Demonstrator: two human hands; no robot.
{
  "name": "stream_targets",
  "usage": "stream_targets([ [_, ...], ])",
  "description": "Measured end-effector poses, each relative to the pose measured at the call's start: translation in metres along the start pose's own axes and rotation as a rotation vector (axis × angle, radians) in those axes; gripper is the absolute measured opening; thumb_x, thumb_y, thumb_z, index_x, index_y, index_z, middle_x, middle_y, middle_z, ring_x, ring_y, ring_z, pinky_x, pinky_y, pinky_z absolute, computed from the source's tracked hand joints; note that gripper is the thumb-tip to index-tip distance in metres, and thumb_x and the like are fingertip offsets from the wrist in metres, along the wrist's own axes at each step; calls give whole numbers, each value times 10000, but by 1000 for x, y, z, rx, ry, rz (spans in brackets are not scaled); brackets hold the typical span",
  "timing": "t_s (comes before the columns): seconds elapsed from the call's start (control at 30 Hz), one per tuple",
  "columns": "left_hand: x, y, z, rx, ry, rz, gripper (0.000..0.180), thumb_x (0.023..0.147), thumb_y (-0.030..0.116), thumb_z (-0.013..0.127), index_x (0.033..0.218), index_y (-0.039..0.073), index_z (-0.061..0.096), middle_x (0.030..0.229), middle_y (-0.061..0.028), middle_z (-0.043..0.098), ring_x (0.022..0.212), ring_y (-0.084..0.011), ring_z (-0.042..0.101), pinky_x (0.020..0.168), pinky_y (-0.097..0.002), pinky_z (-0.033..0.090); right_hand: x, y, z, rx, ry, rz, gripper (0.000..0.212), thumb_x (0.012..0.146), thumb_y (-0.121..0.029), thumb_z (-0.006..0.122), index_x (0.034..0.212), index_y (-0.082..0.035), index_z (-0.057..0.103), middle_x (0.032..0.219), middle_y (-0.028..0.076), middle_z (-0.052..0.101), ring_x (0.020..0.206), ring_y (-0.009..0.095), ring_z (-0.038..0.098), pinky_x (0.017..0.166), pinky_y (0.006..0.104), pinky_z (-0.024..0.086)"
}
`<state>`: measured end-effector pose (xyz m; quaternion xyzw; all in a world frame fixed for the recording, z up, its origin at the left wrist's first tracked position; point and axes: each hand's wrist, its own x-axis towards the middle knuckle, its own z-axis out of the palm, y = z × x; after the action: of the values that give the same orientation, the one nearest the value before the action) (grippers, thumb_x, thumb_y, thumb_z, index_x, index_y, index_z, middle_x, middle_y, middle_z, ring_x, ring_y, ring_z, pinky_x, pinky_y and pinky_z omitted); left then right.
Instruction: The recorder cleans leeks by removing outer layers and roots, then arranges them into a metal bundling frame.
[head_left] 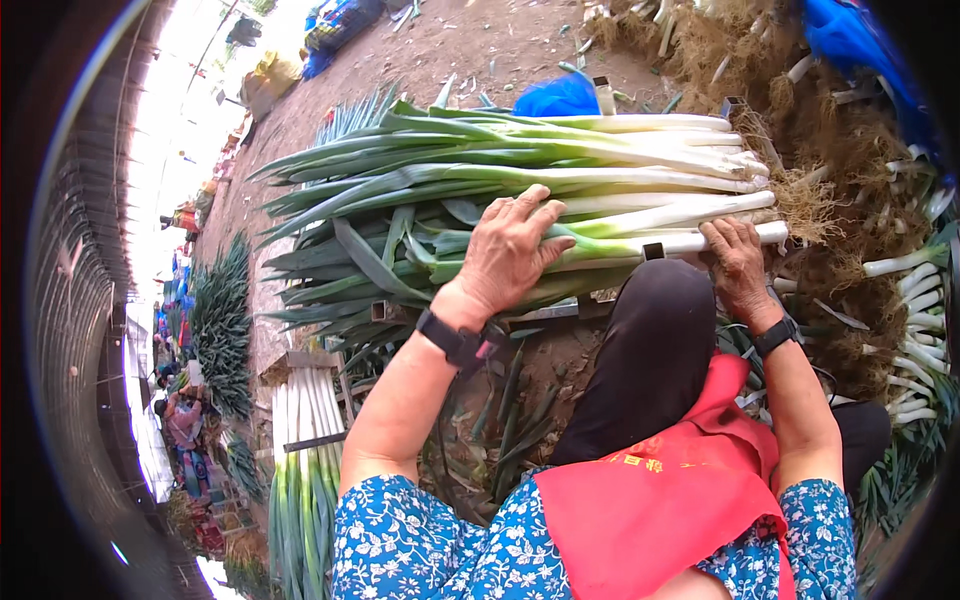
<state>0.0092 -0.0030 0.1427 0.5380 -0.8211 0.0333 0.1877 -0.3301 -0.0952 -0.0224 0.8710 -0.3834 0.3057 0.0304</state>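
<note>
A pile of leeks (pixel 650 178) lies crosswise on a low metal frame (pixel 560 312), dark green leaves to the left and white shanks to the right. My left hand (pixel 512 245) is over the nearest leek (pixel 640 246), where its green turns white, with the thumb and fingers either side of it. Near the root end, my right hand (pixel 737 262) has its fingers curled over the same leek's white shank; its thumb is hidden. Dark bands sit on both my wrists. Stringy roots (pixel 805 205) stick out past the right end of the pile.
Loose leeks with roots (pixel 915 330) lie at the right. A bound stack of leeks (pixel 305 430) stands at lower left, with more green leaves (pixel 222 325) beyond. Blue plastic (pixel 558 97) is behind the pile. My bent knee (pixel 655 330) is close to the frame.
</note>
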Motion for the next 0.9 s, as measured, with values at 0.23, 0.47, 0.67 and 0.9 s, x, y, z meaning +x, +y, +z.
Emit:
stream_targets([
  [0.23, -4, 20, 11, 158, -68, 8, 643, 799, 354, 760, 1327, 51, 554, 1300, -155, 578, 1244, -351, 516, 1092, -510, 340, 53, -8, -53, 193, -113, 20, 368, 731, -69, 739, 1078, -31, 623, 1014, 134, 633, 1022, 358, 562, 898, 450, 430],
  [0.47, 20, -21, 13, 354, -25, -65, 516, 785, 137, 718, 1283, 86, 595, 1255, -152, 573, 1181, -322, 534, 1021, -457, 394, 110, 13, -21, 197, -174, 21, 252, 814, -167, 729, 1026, -50, 660, 944, 111, 651, 953, 321, 594, 857, 423, 440],
  [0.67, 2, -22, 39, 287, -139, -18, 516, 787, 196, 736, 1253, 30, 588, 1202, -136, 570, 1126, -329, 520, 992, -443, 424, 87, 7, -9, 378, -258, 142, 290, 859, -231, 701, 1103, -80, 665, 1067, 133, 645, 1045, 327, 579, 925, 438, 442],
  [0.9, 24, -9, 70, 265, -104, -30, 287, 876, 188, 620, 1097, 5, 628, 1012, -117, 632, 974, -288, 578, 890, -408, 471, 82, 13, -3, 315, -294, 226, 273, 827, -168, 724, 1076, -68, 675, 1050, 124, 632, 1074, 328, 569, 942, 434, 437],
])
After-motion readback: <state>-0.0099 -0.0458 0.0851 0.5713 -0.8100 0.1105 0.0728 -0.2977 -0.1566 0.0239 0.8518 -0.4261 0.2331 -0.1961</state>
